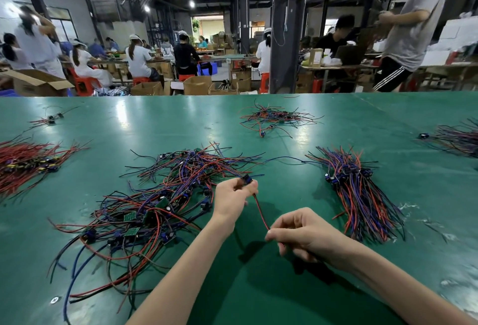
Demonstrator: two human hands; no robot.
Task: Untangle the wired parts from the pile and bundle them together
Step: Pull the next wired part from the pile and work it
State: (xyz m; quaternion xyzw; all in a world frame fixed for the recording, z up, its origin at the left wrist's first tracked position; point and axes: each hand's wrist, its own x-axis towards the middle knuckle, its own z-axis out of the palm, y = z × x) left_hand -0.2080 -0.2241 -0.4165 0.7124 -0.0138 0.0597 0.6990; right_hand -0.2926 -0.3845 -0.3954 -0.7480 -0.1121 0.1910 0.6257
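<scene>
Step in hand: singling out one unit. Left hand [234,196], just right of frame centre, grips the wired part [245,179] by its small blue-and-black body, fingers curled round it. Right hand [302,231], lower right of centre, pinches the far end of the red lead [260,211] between thumb and forefinger. The lead runs diagonally between the two hands, nearly straight, lifted off the green table [284,299]. The part's body sits at the right edge of the tangled pile [160,208], centre-left of frame. Blue and black wires run from near the left hand's fingers back into that pile; can't tell if they belong to this part or to neighbours. My read: mostly out, not confirmed free. Sorted bundle [359,195] lies right of centre, apart from both hands, with bodies grouped at its upper end and leads fanning toward lower right. Next move probably calls for drawing the part clear to the right and straightening the remaining leads. Watch for snagged neighbours dragging along, then lay it on the bundle body-to-body, leads the same way. The pile looks bigger than the bundle, so plenty left to do. Red-wire heap [25,161] at left edge, small heap [276,117] upper centre and dark heap [457,138] at right edge aren't in play.
</scene>
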